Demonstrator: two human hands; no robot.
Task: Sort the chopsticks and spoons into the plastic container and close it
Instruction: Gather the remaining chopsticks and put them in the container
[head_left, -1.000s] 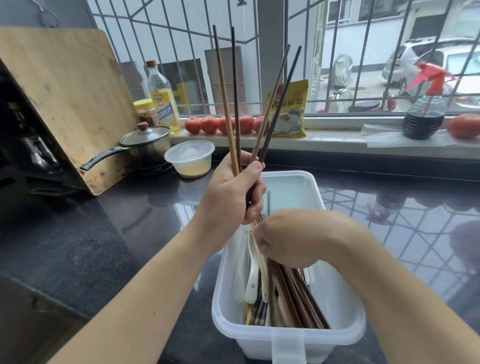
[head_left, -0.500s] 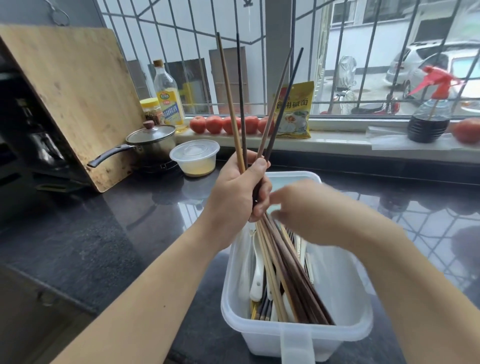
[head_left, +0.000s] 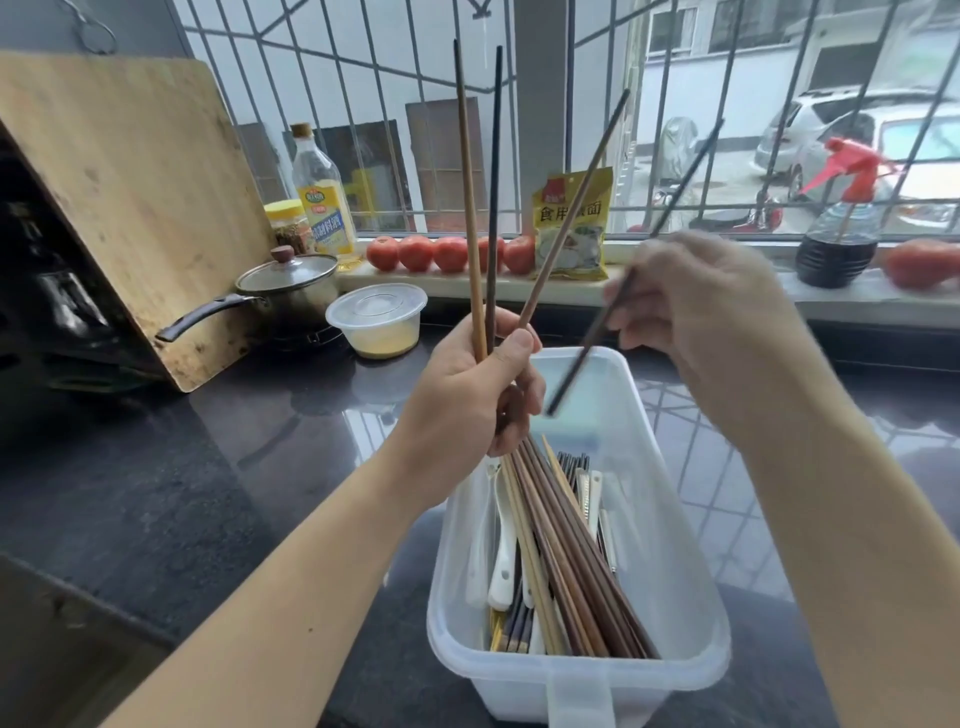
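Note:
A white plastic container (head_left: 691, 613) stands open on the dark counter. Inside lie several brown and dark chopsticks (head_left: 566, 566) and white spoons (head_left: 503, 561). My left hand (head_left: 467, 400) grips a bunch of chopsticks (head_left: 470, 208) above the container; their upper ends fan out upward and their lower ends reach down into it. My right hand (head_left: 701, 317) is raised to the right and pinches a single dark chopstick (head_left: 587, 353), held slanted and free of the bunch. No container lid is in view.
A lidded saucepan (head_left: 285, 286) and a round plastic tub (head_left: 376, 319) sit at the back left, in front of a leaning wooden board (head_left: 119, 197). On the windowsill stand an oil bottle (head_left: 322, 197), tomatoes (head_left: 431, 253), a yellow packet (head_left: 571, 223) and a spray bottle (head_left: 841, 228).
My right hand has risen from inside the container, drawn one dark chopstick out of the bunch and carried it up and right. My left hand keeps hold of the remaining chopsticks.

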